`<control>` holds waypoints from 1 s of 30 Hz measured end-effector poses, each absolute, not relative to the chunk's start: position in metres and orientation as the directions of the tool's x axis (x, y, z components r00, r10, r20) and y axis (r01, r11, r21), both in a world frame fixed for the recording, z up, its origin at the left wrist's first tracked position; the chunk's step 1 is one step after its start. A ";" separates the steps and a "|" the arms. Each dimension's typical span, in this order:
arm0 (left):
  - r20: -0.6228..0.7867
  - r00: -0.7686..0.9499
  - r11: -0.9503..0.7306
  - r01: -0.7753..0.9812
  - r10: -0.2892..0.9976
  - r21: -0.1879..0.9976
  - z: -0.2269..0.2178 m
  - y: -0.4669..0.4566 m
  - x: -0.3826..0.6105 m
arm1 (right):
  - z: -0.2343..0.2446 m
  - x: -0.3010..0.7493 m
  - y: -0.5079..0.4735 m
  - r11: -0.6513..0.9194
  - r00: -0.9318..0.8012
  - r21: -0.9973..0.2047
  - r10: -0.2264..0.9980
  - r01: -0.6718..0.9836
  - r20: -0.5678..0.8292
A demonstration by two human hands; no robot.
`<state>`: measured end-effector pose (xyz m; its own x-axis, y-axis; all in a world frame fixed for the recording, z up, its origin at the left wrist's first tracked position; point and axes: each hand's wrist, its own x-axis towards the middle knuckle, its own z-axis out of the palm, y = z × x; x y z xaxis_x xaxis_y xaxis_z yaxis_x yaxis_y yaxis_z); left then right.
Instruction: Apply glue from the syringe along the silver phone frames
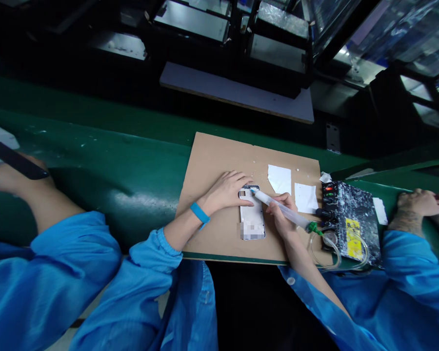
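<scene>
A white phone housing (pixel 252 218) lies flat on a brown board (pixel 212 165). My left hand (pixel 227 189) rests on its top left corner, fingers spread, pressing it down. A blue band (pixel 199 213) circles that wrist. My right hand (pixel 282 212) grips a clear syringe dispenser (pixel 283 209) like a pen, its tip touching the housing's upper edge. A green fitting (pixel 313 227) at the syringe's rear joins a clear hose (pixel 331 253).
Two white paper pieces (pixel 281 178) (pixel 306 197) lie on the board right of the housing. A black controller box (pixel 351 222) sits further right. Co-workers' hands are at the far left (pixel 7 178) and far right (pixel 420 204). The green conveyor belt (pixel 106 161) runs behind.
</scene>
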<state>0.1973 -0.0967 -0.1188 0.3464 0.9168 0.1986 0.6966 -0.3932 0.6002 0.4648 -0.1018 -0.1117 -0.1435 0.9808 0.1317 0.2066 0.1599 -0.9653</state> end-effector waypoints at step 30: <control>0.190 0.348 -0.389 0.701 0.918 0.598 -0.118 -0.097 0.197 | -0.112 0.467 -0.101 0.167 -0.141 -0.963 0.980 0.210 0.139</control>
<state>0.1969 -0.0968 -0.1182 0.3475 0.9182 0.1900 0.7007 -0.3890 0.5981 0.4672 -0.1005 -0.1124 -0.1414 0.9802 0.1386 0.2101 0.1665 -0.9634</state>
